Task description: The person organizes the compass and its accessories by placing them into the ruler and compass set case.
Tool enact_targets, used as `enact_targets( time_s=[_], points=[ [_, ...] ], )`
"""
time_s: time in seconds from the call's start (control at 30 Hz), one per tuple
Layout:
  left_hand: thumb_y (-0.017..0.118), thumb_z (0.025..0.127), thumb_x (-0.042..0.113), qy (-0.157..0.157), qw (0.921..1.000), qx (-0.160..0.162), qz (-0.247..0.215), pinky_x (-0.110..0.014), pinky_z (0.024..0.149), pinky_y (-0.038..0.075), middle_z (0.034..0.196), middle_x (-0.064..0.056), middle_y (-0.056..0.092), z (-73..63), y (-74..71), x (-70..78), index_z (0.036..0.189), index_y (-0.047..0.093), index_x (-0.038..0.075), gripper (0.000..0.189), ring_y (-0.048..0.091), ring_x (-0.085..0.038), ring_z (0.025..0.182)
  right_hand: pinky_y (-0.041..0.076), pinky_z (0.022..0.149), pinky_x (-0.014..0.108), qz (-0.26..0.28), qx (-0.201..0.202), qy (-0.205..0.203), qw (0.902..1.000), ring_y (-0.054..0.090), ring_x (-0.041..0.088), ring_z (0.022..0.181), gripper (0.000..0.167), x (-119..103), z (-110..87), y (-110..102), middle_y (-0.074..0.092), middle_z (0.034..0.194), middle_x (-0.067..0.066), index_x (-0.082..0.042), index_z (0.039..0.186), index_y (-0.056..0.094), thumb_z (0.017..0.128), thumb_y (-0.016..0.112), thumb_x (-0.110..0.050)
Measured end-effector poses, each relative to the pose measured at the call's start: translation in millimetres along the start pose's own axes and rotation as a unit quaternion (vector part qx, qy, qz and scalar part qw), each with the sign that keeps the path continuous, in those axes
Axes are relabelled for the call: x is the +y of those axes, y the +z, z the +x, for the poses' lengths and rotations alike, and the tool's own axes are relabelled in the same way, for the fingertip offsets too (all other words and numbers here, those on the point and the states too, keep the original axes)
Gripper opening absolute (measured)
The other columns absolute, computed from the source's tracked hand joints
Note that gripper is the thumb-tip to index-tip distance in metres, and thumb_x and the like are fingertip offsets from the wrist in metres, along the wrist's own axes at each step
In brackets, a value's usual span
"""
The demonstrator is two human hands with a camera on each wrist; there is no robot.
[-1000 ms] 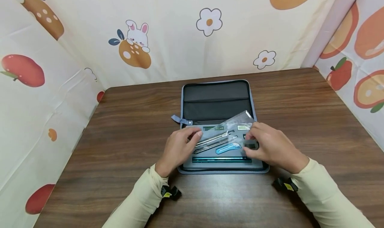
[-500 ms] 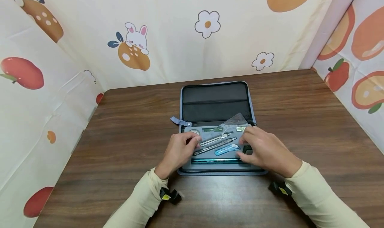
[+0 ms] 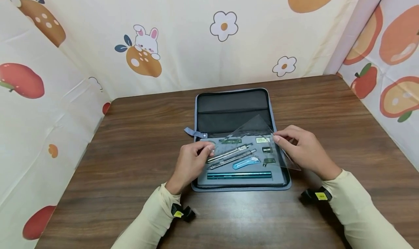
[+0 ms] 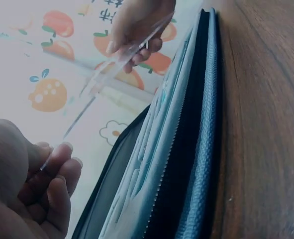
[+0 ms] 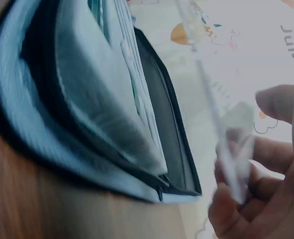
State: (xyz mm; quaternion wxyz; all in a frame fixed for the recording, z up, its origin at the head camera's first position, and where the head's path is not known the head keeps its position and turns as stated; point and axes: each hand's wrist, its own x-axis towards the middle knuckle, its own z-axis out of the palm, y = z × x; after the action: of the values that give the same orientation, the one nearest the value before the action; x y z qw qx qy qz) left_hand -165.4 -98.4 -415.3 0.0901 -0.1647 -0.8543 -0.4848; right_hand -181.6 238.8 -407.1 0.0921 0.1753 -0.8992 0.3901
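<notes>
In the head view, a clear plastic set square [image 3: 256, 123], with a curved line inside it, is raised at a slant over an open zip case [image 3: 235, 188]. My left hand [image 3: 191, 164] pinches its left corner between thumb and fingers; the left wrist view shows the thin edge there. At the right side, my right hand [image 3: 306, 150] holds the slanting edge by the fingertips, and the lower right corner sticks out past the case. Beneath, a grey insert [image 3: 239, 181] bears two metal compasses [image 3: 231, 155], a light blue cutter [image 3: 246, 163] and dark teal pencils [image 3: 239, 175].
The case's black-lined lid [image 3: 233, 122] lies folded back, a blue pull tab [image 3: 193, 132] at its left. A small sharpener [image 3: 267, 150] and other small pieces sit in the insert. Printed curtains [image 3: 190, 52] border the brown wooden table [image 3: 147, 132].
My right hand has shifted right and away from the insert, fingers now at the set square's edge. The set square has spread out flatter to the right, uncovering the sharpener. My left hand stays almost still.
</notes>
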Motion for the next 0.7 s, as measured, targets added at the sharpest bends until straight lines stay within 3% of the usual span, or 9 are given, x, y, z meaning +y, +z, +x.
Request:
enact_targets(
  time_s=[0.23, 0.4, 0.47, 0.6, 0.7],
  points=[
    [0.065, 0.099, 0.012, 0.028, 0.9994, -0.018, -0.012, -0.028, 0.07, 0.055, 0.08, 0.008, 0.072, 0.5, 1.2, -1.7, 0.096, 0.078, 0.007, 0.014, 0.067, -0.006, 0.076, 0.044, 0.059, 0.022, 0.05, -0.014, -0.001, 0.9986, 0.054, 0.014, 0.072, 0.012, 2.8, -0.6, 2.4, 0.065, 0.09, -0.004, -0.015, 0.096, 0.076, 0.099, 0.065, -0.018],
    [0.061, 0.102, 0.022, 0.029, 0.9983, -0.044, -0.022, -0.03, 0.07, 0.055, 0.086, 0.009, 0.07, 0.6, 1.3, -1.1, 0.1, 0.076, 0.01, 0.019, 0.065, -0.008, 0.078, 0.041, 0.057, 0.028, 0.107, -0.011, 0.031, 0.9937, 0.052, 0.017, 0.068, 0.014, 2.6, -2.3, -3.0, 0.063, 0.085, 0.003, -0.014, 0.096, 0.076, 0.1, 0.064, -0.019],
    [0.06, 0.103, 0.024, 0.029, 0.9986, -0.04, -0.015, -0.031, 0.072, 0.055, 0.091, 0.008, 0.069, 0.9, 1.4, -0.7, 0.107, 0.076, 0.009, 0.022, 0.064, -0.009, 0.081, 0.041, 0.055, 0.03, 0.119, -0.004, 0.041, 0.9921, 0.051, 0.018, 0.067, 0.015, 2.4, -2.3, -5.7, 0.062, 0.084, 0.006, -0.014, 0.097, 0.076, 0.101, 0.064, -0.021],
    [0.062, 0.101, 0.021, 0.06, 0.997, -0.012, 0.048, -0.034, 0.076, 0.054, 0.104, 0.003, 0.068, 1.8, 1.7, -2.6, 0.117, 0.073, 0.007, 0.023, 0.061, -0.011, 0.091, 0.042, 0.057, 0.028, 0.113, 0.021, 0.05, 0.9921, 0.052, 0.017, 0.071, 0.017, 3.2, -1.1, -9.9, 0.065, 0.088, 0.006, -0.012, 0.097, 0.076, 0.101, 0.063, -0.022],
    [0.069, 0.096, 0.018, 0.113, 0.9839, -0.013, 0.137, -0.038, 0.085, 0.052, 0.112, -0.003, 0.069, 4.1, 2.8, -5.8, 0.118, 0.073, 0.006, 0.025, 0.06, -0.017, 0.102, 0.042, 0.058, 0.025, 0.099, 0.05, 0.066, 0.9917, 0.053, 0.016, 0.071, 0.02, 5.1, 0.2, -11.7, 0.064, 0.087, 0.006, -0.009, 0.097, 0.075, 0.101, 0.063, -0.024]
  ],
)
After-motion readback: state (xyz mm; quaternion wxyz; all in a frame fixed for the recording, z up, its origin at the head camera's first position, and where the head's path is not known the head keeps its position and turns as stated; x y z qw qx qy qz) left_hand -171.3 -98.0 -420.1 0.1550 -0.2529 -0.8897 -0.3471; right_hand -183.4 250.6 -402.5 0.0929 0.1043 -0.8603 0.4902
